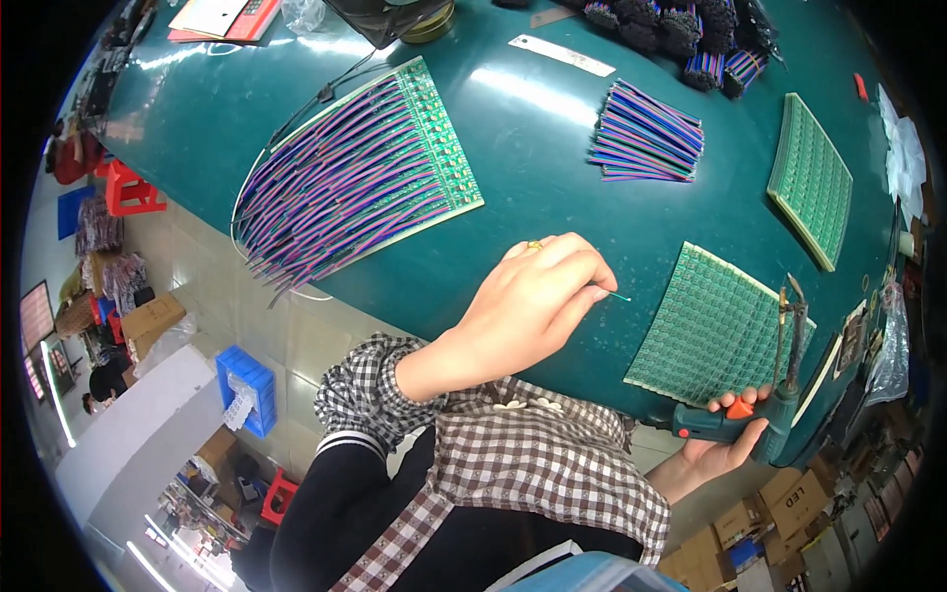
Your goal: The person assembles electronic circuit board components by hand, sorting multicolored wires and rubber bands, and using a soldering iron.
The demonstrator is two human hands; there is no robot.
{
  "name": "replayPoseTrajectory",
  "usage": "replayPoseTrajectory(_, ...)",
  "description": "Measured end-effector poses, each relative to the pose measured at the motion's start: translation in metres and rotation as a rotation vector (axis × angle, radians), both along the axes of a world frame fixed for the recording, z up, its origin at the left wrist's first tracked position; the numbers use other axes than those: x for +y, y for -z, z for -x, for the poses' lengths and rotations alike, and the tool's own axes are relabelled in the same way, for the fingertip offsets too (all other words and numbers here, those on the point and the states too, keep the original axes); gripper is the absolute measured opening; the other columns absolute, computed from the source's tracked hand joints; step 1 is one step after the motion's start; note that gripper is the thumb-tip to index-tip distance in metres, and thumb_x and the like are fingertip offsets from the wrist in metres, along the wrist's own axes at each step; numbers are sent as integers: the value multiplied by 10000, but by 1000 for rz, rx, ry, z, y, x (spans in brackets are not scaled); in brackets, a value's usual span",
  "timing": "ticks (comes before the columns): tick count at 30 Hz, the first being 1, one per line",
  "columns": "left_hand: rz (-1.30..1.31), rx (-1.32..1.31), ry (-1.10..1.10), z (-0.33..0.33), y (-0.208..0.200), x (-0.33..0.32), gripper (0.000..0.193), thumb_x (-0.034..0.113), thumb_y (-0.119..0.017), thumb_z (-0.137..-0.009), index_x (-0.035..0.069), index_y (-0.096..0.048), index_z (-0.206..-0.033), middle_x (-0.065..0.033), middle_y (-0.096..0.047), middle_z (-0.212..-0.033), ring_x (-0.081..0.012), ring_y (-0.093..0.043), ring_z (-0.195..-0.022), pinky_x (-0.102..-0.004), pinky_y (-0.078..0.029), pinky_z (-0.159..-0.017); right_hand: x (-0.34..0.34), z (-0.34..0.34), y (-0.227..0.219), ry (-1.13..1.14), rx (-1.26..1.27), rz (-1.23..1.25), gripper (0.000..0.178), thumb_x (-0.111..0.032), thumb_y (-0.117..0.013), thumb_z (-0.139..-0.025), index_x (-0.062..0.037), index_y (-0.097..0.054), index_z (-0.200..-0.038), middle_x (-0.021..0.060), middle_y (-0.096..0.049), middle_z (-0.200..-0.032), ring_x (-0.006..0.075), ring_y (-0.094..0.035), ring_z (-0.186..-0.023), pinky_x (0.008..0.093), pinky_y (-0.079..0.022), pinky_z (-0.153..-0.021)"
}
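Note:
Between the thumb and fingertips of my left hand [538, 308], closed in a pinch, is a thin green wire [621, 296] whose tip pokes out to the right. A dark green soldering gun [779, 422] with an orange trigger is wrapped in my right hand [725, 449]; its tip points away from me. Just beyond that hand lies a green circuit-board panel [695, 326], its right side partly behind the gun. Further right is a stack of similar panels [811, 183]. Far left, a board panel [446, 148] has many coloured wires [335, 183] fanning out from it.
Loose cut wires [646, 138] lie mid-table on the green tabletop [523, 187]. Beyond them are a steel ruler [562, 55] and several dark wire bundles [681, 35]. Clear plastic [893, 335] lies at the right edge. A blue crate [247, 390] stands on the floor to the left.

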State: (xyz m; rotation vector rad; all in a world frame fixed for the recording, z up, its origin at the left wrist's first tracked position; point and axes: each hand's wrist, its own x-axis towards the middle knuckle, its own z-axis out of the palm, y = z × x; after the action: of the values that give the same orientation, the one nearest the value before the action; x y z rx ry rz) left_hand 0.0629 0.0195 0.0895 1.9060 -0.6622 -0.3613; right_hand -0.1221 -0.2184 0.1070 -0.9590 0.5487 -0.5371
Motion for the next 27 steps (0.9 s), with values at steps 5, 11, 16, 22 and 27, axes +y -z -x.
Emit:
replayPoseTrajectory(5, -15, 31, 7, -2, -4, -7, 127, 22, -633, -804, 37, -618, -929, -84, -615, -855, -245, -612, -780, -312, -473, -662, -7, 7, 1, 14, -21, 0, 378, -272, -565, -920, -52, -391, -1173, 82, -528, -997, 222, -593, -846, 338, -530, -681)
replayPoseTrajectory(11, -61, -64, 11, -8, 0, -20, 152, -22, -647, -777, 15, -623, -922, -99, -608, -831, -234, -601, -744, -307, -473, -642, -16, 7, 9, 12, -7, -68, 369, -271, -544, -931, -48, -387, -1179, 81, -522, -1018, 219, -593, -854, 333, -533, -696)
replayPoseTrajectory(16, -122, -113, 73, -12, 6, -25, 148, 7, -644, -783, 38, -625, -926, -69, -604, -832, -231, -596, -750, -306, -460, -662, -19, 10, 9, -6, -73, -69, 365, -265, -528, -938, -35, -374, -1175, 90, -528, -1012, 224, -601, -872, 344, -550, -715)
replayPoseTrajectory(22, -240, -472, 73, -18, -1, -37, 162, 26, -659, -742, 93, -649, -889, -9, -593, -803, -194, -581, -764, -311, -412, -749, -25, 13, 14, -15, -87, -66, 359, -256, -517, -942, -29, -366, -1176, 97, -531, -1009, 228, -607, -877, 345, -561, -720)
replayPoseTrajectory(27, -345, -695, 93, -21, -2, -41, 187, 16, -667, -708, 91, -659, -879, 7, -581, -781, -177, -571, -742, -343, -405, -764, -22, 12, 14, -12, -84, -63, 366, -256, -516, -943, -24, -364, -1181, 100, -533, -1001, 231, -609, -878, 347, -565, -724)
